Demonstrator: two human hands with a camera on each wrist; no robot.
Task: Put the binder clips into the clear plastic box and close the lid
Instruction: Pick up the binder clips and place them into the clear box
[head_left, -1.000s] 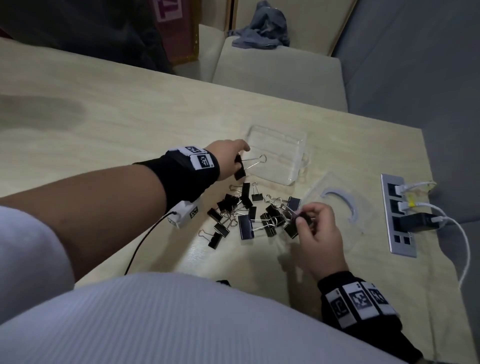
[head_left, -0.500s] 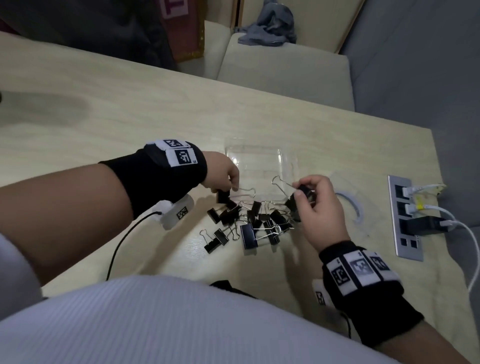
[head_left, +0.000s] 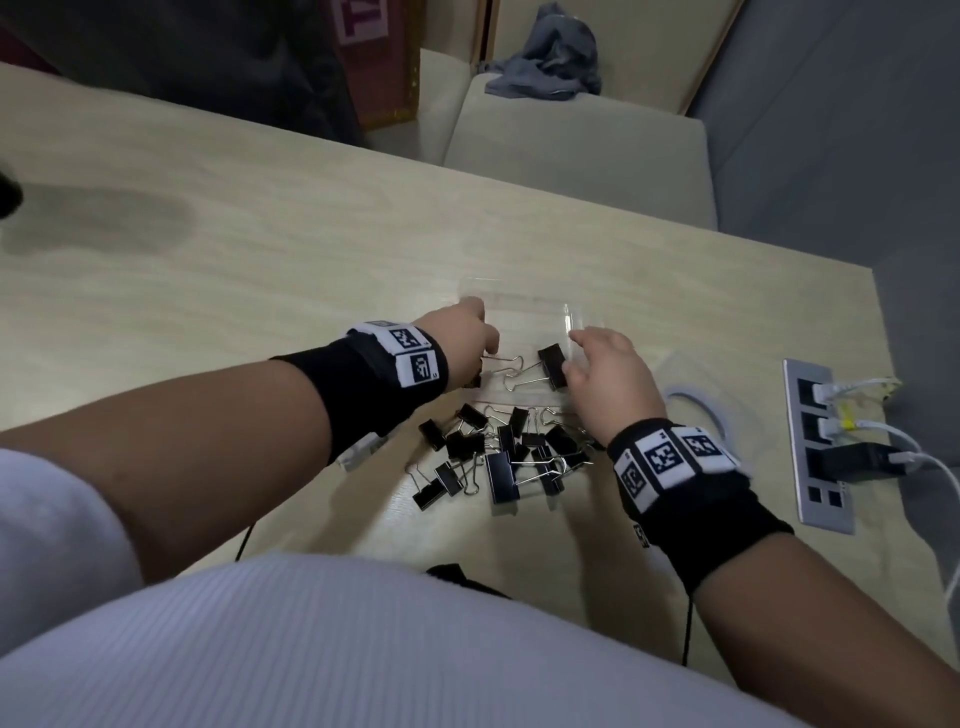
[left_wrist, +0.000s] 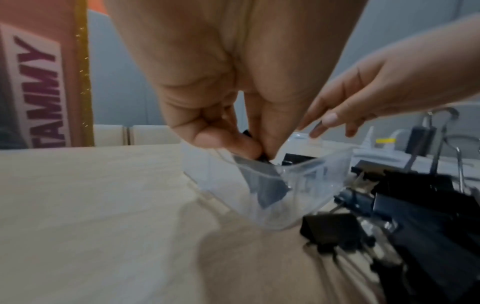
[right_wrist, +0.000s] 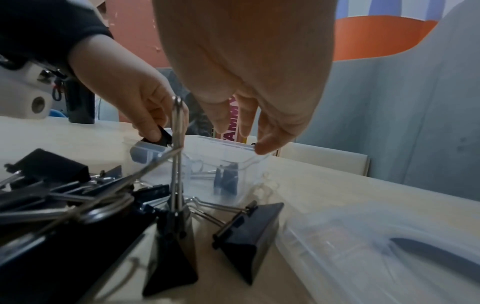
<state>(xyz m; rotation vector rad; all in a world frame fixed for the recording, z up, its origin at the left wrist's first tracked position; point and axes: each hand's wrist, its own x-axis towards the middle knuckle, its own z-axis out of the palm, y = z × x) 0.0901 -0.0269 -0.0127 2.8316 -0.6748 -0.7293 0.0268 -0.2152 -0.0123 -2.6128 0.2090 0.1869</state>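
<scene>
The clear plastic box (head_left: 524, 312) stands open on the wooden table. My left hand (head_left: 470, 338) pinches a black binder clip (left_wrist: 262, 159) over the box's near left corner (left_wrist: 291, 185). My right hand (head_left: 605, 364) hovers over the box's right side with straight, relaxed fingers (right_wrist: 265, 147), holding nothing. One binder clip (head_left: 551, 366) lies inside the box, also seen through its wall in the right wrist view (right_wrist: 227, 180). Several more binder clips (head_left: 501, 454) lie in a pile just in front of the box. The clear lid (head_left: 691, 410) lies flat to the right of the pile.
A power strip (head_left: 821, 447) set into the table at the right holds plugs with white cables (head_left: 924, 462). The table's right edge is just past it. A cushioned bench (head_left: 576, 135) with a grey cloth stands beyond the far edge.
Both hands have moved forward over the box. My right hand has let go of its clip, which now lies in the box. The left hand has carried its clip to the box corner.
</scene>
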